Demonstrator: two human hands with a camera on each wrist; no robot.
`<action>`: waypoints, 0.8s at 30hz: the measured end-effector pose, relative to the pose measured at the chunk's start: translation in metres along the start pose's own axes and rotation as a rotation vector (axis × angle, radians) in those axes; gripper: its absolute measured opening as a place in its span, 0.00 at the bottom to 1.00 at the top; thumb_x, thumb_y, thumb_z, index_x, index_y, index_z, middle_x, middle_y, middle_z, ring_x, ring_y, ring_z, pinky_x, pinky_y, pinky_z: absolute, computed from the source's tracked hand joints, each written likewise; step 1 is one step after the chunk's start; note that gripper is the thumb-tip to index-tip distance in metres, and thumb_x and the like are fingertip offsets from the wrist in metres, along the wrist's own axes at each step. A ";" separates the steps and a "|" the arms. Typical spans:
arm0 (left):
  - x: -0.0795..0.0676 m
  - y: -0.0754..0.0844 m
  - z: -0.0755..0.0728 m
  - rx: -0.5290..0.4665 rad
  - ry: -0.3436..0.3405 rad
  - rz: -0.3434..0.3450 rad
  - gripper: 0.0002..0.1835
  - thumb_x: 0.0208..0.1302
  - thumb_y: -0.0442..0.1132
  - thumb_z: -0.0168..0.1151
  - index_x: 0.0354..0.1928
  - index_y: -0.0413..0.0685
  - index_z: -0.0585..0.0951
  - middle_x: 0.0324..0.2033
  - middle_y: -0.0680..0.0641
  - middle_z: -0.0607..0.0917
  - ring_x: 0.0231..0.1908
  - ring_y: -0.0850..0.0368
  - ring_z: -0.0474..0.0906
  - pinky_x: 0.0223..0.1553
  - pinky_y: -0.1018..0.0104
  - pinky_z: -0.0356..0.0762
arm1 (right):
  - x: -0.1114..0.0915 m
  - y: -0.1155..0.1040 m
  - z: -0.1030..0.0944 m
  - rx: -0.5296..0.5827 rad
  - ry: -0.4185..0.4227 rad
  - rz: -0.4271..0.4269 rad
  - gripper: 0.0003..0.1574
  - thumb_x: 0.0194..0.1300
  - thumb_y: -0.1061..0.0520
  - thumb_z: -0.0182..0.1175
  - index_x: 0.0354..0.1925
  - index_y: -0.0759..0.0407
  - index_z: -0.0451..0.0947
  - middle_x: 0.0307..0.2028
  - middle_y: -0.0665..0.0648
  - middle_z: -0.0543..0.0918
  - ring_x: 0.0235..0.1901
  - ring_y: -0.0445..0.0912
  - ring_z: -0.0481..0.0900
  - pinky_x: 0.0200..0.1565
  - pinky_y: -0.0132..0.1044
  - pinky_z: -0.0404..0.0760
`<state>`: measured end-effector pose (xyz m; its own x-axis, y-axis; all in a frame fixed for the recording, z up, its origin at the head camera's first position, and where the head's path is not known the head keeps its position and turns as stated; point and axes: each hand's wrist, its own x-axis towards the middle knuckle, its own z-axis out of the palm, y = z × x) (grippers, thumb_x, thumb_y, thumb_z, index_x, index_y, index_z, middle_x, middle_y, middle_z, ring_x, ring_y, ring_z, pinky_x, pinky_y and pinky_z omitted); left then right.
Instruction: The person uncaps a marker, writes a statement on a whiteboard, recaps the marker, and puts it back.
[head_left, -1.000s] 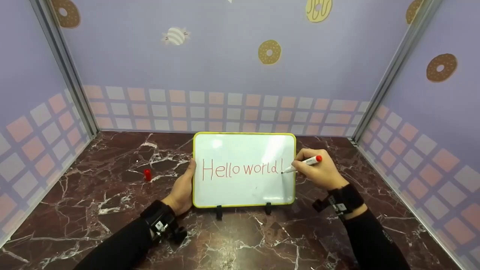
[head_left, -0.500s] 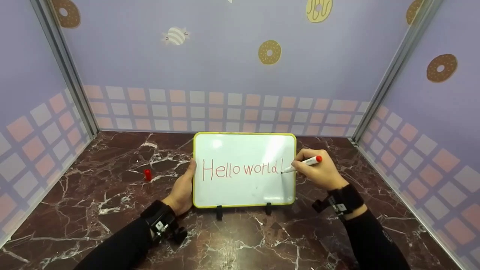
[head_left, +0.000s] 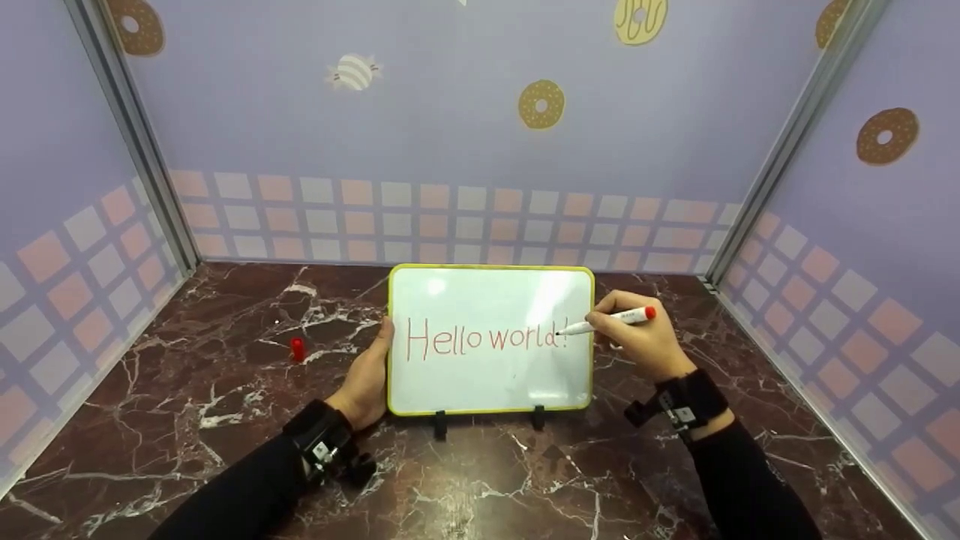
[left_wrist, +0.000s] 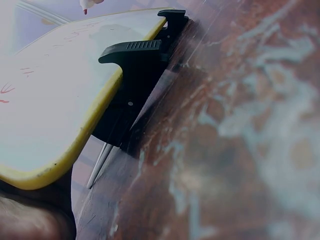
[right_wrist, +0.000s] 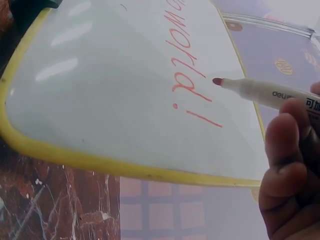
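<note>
A whiteboard [head_left: 487,382] with a yellow frame leans on a black stand, its face bearing "Hello world!" in red. My left hand [head_left: 367,379] grips the board's left edge, thumb along the frame and the other fingers hidden behind. With my right hand [head_left: 641,341] I pinch a white marker [head_left: 630,316] with a red end, at the board's right side. In the right wrist view the marker's red-brown tip [right_wrist: 218,81] hovers close by the top of the "d", and the exclamation mark [right_wrist: 200,117] shows complete with its dot.
A red marker cap [head_left: 298,349] lies on the dark marbled table [head_left: 480,495], left of the board. Two black stand clips [head_left: 440,425] hold the board's lower edge. Patterned purple panels [head_left: 450,127] close in the back and both sides, joined by metal posts.
My right hand has drawn the marker's tip up and left, off the exclamation mark's dot, and the marker now lies flatter. My left hand stays on the board's edge.
</note>
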<state>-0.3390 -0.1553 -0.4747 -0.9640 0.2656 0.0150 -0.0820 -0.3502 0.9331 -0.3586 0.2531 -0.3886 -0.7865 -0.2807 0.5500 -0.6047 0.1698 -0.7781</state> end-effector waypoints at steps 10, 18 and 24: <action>0.002 0.002 0.000 -0.036 -0.094 0.042 0.41 0.87 0.72 0.25 0.85 0.57 0.65 0.65 0.41 0.86 0.58 0.40 0.87 0.56 0.42 0.86 | 0.001 0.001 0.011 0.082 0.016 0.030 0.06 0.73 0.72 0.68 0.35 0.73 0.84 0.24 0.62 0.85 0.22 0.42 0.82 0.26 0.33 0.85; 0.003 0.004 -0.001 0.035 -0.051 0.087 0.41 0.88 0.72 0.27 0.86 0.57 0.66 0.63 0.39 0.86 0.56 0.40 0.87 0.55 0.46 0.86 | -0.001 0.004 0.021 0.260 0.031 0.089 0.12 0.73 0.70 0.67 0.37 0.82 0.78 0.23 0.60 0.84 0.21 0.43 0.81 0.24 0.34 0.84; 0.003 0.009 -0.006 0.162 0.091 0.130 0.47 0.86 0.74 0.30 0.78 0.43 0.76 0.63 0.35 0.85 0.58 0.39 0.84 0.57 0.49 0.84 | 0.000 0.005 0.027 0.258 0.034 0.075 0.11 0.73 0.69 0.68 0.38 0.81 0.80 0.23 0.59 0.85 0.21 0.44 0.82 0.24 0.34 0.83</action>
<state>-0.3447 -0.1635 -0.4683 -0.9832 0.1434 0.1133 0.0791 -0.2252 0.9711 -0.3583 0.2282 -0.4008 -0.8344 -0.2434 0.4946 -0.4962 -0.0592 -0.8662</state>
